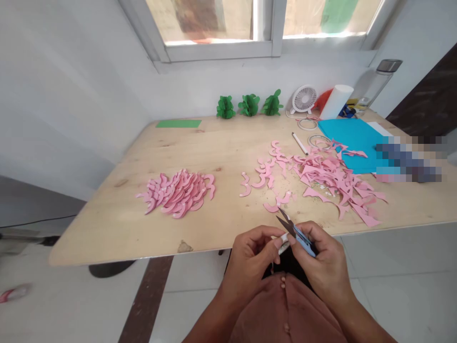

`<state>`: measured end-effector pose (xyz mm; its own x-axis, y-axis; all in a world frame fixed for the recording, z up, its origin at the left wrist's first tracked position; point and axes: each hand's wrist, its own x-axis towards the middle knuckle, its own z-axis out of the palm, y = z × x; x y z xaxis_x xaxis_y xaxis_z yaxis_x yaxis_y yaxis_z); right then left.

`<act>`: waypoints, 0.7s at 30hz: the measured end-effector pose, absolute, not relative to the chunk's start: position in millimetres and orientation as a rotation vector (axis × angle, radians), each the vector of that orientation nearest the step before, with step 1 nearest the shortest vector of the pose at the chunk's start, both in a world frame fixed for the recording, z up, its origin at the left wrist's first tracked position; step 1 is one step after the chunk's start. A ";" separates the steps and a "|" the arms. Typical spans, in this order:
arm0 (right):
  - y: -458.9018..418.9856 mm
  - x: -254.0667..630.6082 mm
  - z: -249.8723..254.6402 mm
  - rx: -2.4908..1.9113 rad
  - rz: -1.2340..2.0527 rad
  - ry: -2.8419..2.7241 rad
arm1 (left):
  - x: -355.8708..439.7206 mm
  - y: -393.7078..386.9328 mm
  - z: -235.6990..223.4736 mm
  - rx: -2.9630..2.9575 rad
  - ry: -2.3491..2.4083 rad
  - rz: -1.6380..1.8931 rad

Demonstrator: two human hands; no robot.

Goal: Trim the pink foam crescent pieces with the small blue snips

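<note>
Close to my body, below the table's front edge, both hands meet. My left hand (254, 253) pinches a small white piece (284, 243), partly hidden by the fingers, so its kind is unclear. In my right hand (324, 257) is a pair of scissors (303, 242) with light blue handles and dark blades, which are parted and point up and left. The right thumb also touches the white piece. Just beyond the blades lies a curved pink paper cutout (271, 208). More scalloped pink cutouts (264, 174) are scattered behind it.
A heap of pink cutouts (182, 193) lies left on the wooden table (117, 228); pink scraps (332, 176) cover the right. Tape rolls (319, 142), a white pen (300, 144) and blue sheets (353, 136) lie farther back. Green paper shapes (249, 105) and a fan (304, 99) line the wall.
</note>
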<state>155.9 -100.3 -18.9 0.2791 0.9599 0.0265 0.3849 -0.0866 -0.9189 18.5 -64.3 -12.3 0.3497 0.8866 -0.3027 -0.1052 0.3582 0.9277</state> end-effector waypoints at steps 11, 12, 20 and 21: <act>-100.3 156.6 -26.0 -1.589 0.873 -1.330 | 17.1 -63.3 -14.9 0.863 1.031 0.887; -101.1 157.4 -27.3 -1.592 0.857 -1.328 | 16.8 -62.7 -14.7 0.870 1.041 0.899; -106.3 164.9 -36.4 -1.599 0.842 -1.414 | 14.5 -63.5 -20.4 0.876 1.018 0.936; -106.3 165.2 -36.6 -1.604 0.834 -1.420 | 14.4 -63.9 -21.7 0.873 1.011 0.947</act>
<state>165.2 -106.3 -36.6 0.1450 0.9886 0.0393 0.4468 -0.0300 -0.8941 14.4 -63.9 -21.7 0.2365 0.9282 -0.2872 -0.2255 0.3400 0.9130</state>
